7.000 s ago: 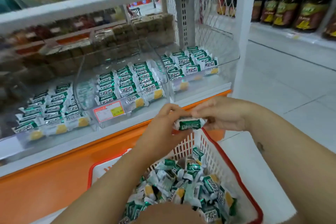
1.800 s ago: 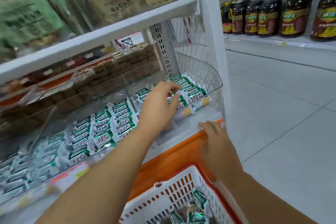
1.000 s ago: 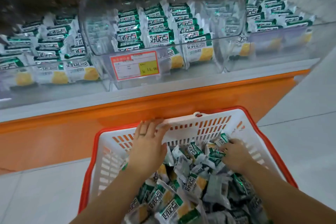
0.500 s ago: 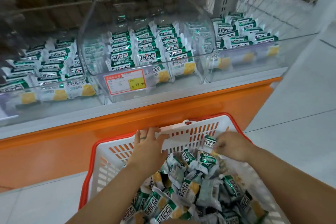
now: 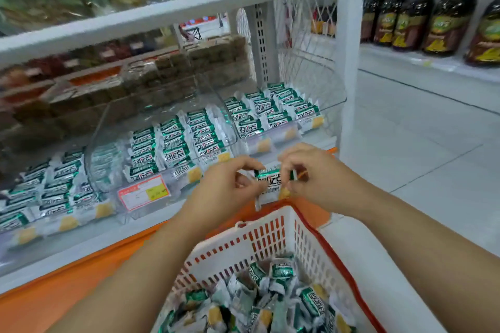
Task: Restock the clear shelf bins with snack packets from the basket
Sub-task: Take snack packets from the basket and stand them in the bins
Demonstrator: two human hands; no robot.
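The left hand (image 5: 224, 186) and right hand (image 5: 319, 178) each pinch an end of one green-and-white snack packet (image 5: 270, 184), held between them just above the far rim of the red-edged white basket (image 5: 311, 227) heaped with loose packets (image 5: 281, 270), before the clear shelf bins (image 5: 105, 143) lined with more.

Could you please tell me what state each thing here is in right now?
snack packet: held between both hands.
left hand: pinches the packet's left end.
right hand: pinches its right end.
basket: holds a loose heap of packets.
middle bin: stocked in neat rows.
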